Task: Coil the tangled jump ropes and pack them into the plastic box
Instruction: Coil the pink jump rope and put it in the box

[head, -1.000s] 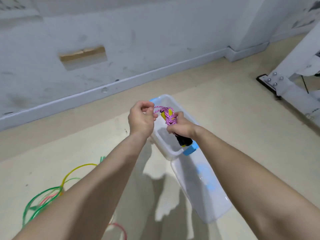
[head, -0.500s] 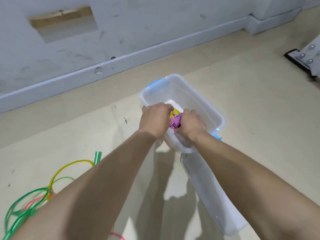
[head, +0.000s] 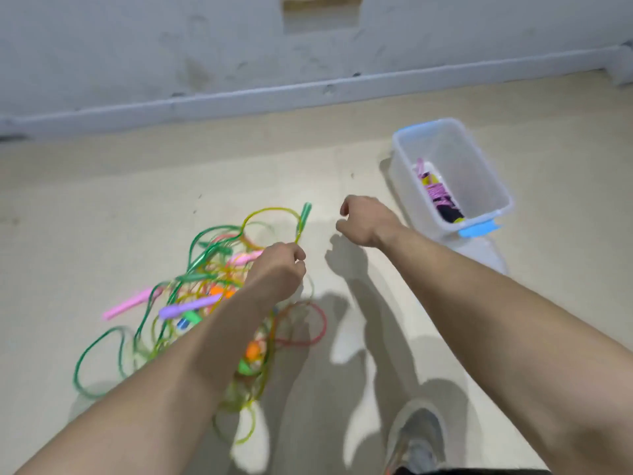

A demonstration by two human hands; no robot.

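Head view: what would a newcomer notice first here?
The bright tangle of jump ropes sprawls on the floor at lower left, in green, yellow, pink and orange. The left hand pinches a yellow-green rope at the tangle's upper edge, while the right hand hovers empty beside it. At right, the clear plastic box holds one coiled pink rope.

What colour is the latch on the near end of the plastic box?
Light blue latch on the clear plastic box; head view.
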